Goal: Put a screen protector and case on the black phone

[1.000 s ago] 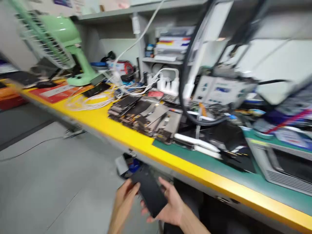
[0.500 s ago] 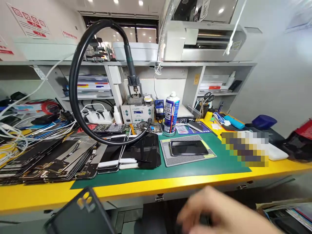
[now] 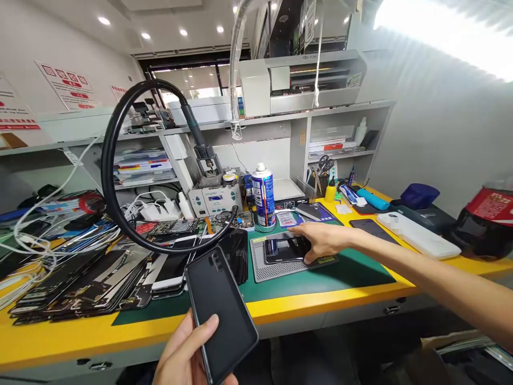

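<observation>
My left hand holds a black phone case in front of the bench edge. The thumb lies on the case's inner face, with fingers behind it; camera cut-outs show near its top. My right hand reaches over the green mat and grips the right end of a black smartphone, thumb on the near side and fingers on the far side. That smartphone lies screen up on a grey perforated pad. The hand covers part of the phone and pad.
A blue spray can stands behind the pad. Stacks of phone screens fill the left side. A thick black hose arches over them. A white phone and a bottle with a red label are at the right.
My right hand has moved from below the bench edge up and forward onto the smartphone. The phone case has come up and right, bringing my left hand into view. The camera has turned.
</observation>
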`<state>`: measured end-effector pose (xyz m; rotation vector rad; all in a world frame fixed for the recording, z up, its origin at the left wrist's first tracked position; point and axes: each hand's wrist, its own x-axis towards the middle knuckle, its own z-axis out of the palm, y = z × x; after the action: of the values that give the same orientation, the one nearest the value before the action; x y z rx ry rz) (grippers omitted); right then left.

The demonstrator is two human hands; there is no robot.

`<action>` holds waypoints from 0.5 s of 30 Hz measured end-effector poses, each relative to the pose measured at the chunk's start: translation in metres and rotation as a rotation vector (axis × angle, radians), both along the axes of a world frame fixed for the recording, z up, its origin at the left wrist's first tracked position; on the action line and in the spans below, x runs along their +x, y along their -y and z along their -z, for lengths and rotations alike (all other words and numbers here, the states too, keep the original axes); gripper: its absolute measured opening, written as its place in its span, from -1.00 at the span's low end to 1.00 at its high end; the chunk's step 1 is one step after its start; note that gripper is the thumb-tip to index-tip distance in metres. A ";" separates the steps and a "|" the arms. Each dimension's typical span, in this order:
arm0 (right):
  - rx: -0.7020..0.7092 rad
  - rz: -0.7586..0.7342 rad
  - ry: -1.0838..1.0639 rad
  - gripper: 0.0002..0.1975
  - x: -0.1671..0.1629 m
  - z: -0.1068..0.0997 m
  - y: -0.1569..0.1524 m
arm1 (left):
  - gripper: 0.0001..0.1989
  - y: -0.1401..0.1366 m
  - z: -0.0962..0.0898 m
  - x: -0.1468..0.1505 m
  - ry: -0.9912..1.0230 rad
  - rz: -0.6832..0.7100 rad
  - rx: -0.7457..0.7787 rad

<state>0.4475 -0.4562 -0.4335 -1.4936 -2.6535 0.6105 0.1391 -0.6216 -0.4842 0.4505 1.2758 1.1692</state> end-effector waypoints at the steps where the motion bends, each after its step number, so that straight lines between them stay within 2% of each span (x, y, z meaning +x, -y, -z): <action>1: -0.003 -0.005 -0.001 -0.01 -0.002 -0.003 -0.002 | -0.04 -0.003 0.000 0.003 0.003 0.015 0.019; 5: -0.015 -0.004 -0.028 -0.12 -0.007 -0.011 -0.014 | -0.09 -0.016 0.009 0.007 0.022 0.075 0.102; 10: -0.132 0.009 -0.147 -0.66 -0.009 -0.016 -0.019 | -0.25 -0.031 0.014 0.008 0.082 0.199 0.212; 12: -0.202 0.032 -0.232 -0.69 -0.006 -0.018 -0.017 | -0.33 -0.036 0.013 0.009 0.087 0.236 0.242; 15: -0.258 0.122 -0.423 -0.62 0.002 -0.018 -0.010 | -0.43 -0.041 0.011 0.011 0.088 0.283 0.278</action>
<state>0.4498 -0.4460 -0.4154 -1.3763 -2.2121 1.1481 0.1506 -0.5802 -0.4956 0.7507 0.9409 1.1141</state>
